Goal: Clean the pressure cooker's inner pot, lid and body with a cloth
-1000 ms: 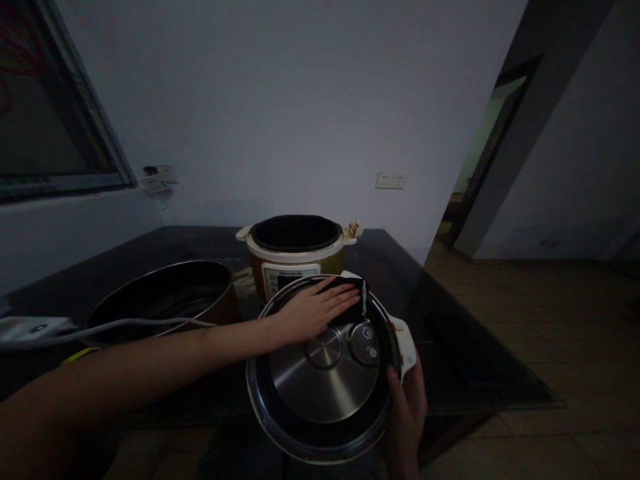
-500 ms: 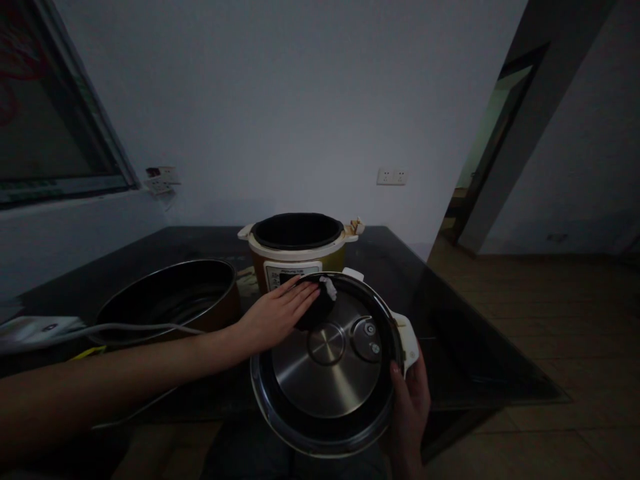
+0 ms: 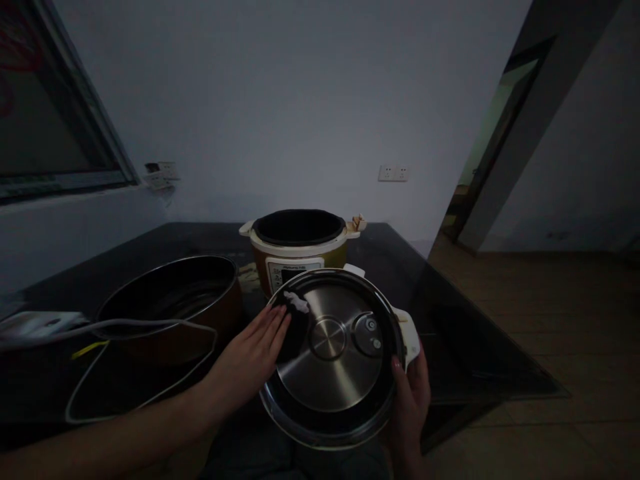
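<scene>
My right hand (image 3: 411,393) grips the right rim of a round cooker lid (image 3: 334,373), held tilted toward me with its shiny metal underside up. My left hand (image 3: 250,360) lies flat with fingers together, pressing a dark cloth (image 3: 295,320) against the lid's upper left edge. Behind the lid stands the open electric cooker (image 3: 299,248), yellow and white with a dark inner pot, on the dark table (image 3: 400,280).
A wide dark pan (image 3: 173,293) sits left of the cooker. A white cable (image 3: 140,327) loops over the table from a white plug block (image 3: 35,325) at far left. Wooden floor and a doorway lie to the right.
My left hand has slid the cloth from the lid's top edge round to its left side. The lid stays held by my right hand.
</scene>
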